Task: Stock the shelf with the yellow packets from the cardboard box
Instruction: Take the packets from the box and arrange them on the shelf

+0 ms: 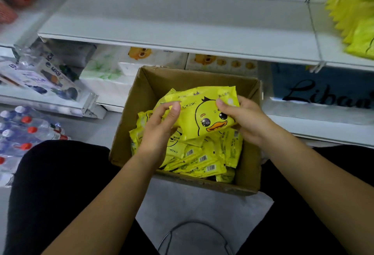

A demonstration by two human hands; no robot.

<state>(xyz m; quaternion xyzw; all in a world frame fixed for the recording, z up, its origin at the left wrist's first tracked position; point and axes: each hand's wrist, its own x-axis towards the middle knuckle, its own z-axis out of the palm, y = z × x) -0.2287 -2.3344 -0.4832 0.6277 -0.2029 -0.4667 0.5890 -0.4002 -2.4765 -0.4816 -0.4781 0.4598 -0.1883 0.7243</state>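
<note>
**Both hands lift a duck packet out of the box**

The white shelf [182,22] runs across the far side of the scene, its broad middle board bare. At its far right end a row of yellow packets [356,16] stands in a leaning stack. Below it, a lower shelf carries white tissue packs [105,72] on the left and a blue item with black script lettering [323,86] on the right. Shrink-wrapped water bottles [24,133] with red and white caps lie on the floor at the near left.

The open cardboard box [129,133] sits on the floor just in front of the shelving, between the person's knees. A loose heap of yellow packets [202,159] fills its bottom, many with barcodes facing up.

Above that heap one yellow packet [206,113] — printed with a cartoon duck face — is held face up and a little tilted, inside the box mouth. The left hand [159,131] grips its left edge, fingers [175,109] curled round it. The right hand [244,119] grips the right edge — thumb pressed on the printed face, the other fingers hidden under the packet.
</note>
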